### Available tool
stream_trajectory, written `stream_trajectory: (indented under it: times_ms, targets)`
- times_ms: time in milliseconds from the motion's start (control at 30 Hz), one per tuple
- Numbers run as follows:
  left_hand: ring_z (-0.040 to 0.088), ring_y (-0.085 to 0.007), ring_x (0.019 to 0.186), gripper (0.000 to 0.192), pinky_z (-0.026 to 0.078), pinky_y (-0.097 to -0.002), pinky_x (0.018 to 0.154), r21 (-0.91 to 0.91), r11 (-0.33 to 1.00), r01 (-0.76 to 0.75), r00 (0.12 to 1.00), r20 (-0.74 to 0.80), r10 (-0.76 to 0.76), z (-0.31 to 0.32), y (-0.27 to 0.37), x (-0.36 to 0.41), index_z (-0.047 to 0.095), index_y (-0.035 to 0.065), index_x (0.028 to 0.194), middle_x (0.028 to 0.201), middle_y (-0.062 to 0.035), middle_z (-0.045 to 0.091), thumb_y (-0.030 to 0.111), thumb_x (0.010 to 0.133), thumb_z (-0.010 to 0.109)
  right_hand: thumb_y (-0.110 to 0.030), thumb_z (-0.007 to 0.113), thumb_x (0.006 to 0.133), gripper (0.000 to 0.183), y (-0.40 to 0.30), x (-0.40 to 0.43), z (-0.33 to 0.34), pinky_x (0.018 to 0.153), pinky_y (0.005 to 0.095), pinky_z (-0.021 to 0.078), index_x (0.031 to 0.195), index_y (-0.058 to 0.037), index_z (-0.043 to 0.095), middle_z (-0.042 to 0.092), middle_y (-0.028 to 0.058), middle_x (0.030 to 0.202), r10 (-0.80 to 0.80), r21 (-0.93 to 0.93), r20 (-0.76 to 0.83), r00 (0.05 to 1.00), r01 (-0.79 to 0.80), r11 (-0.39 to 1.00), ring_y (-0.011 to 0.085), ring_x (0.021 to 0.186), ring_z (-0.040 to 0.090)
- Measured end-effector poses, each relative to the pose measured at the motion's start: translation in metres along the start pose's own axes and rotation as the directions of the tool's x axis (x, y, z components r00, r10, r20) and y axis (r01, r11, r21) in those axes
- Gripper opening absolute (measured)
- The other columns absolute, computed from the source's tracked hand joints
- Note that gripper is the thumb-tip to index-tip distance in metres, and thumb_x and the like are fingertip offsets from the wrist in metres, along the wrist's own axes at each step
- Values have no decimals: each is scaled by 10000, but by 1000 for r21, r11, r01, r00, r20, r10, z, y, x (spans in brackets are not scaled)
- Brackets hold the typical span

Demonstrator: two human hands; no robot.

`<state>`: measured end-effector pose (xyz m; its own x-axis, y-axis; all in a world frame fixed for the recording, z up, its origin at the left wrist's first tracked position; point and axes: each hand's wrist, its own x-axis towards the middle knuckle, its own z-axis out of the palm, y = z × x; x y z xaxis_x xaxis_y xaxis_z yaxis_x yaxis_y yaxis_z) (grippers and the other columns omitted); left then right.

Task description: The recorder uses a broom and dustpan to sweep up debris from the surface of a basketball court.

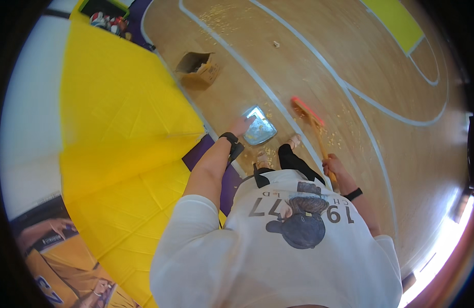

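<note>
At the left side of a shiny metal dustpan (pixel 263 133), my left hand (pixel 242 125) grips its edge, fingers reaching over the pan. Some small yellow bits lie in the pan. My right hand (pixel 334 164) is closed around the wooden handle (pixel 322 143) of a push broom. The broom's head (pixel 307 111), with red bristles, rests on the wooden floor to the right of the dustpan. Scattered yellow bits (pixel 333 136) lie beside the broom, and more of them lie near my feet (pixel 263 158).
An open cardboard box (pixel 200 73) stands on the floor beyond the dustpan. Yellow padding (pixel 121 115) runs along the left side. Farther off lie more yellow bits (pixel 217 17) and a small pale scrap (pixel 276 44). A dark green-edged bin (pixel 106 8) stands at the upper left.
</note>
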<state>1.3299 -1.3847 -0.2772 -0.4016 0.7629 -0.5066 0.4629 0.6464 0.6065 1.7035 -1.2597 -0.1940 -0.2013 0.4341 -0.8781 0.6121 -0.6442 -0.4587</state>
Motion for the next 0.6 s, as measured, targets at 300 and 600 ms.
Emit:
stream_trajectory:
  times_ms: [300,600]
  targets:
    - [515,-213,671,600,400,-314,492,12,1000,28,1000,3,-29,-34,66,74,548,0,805,697,-128,535,573,731,385,-21,457,755,342,-38,-22,-109,309,156,301,1074,-38,333,470,92,661,-4,775,327,945,-266,573,51,368,357]
    - [475,-165,599,612,383,-305,423,-5,997,75,997,-33,-76,-85,136,89,531,32,796,661,-52,504,618,692,390,-128,463,747,335,-45,66,-132,284,243,317,1051,-36,358,434,45,551,-241,354,-321,916,352,867,108,326,379]
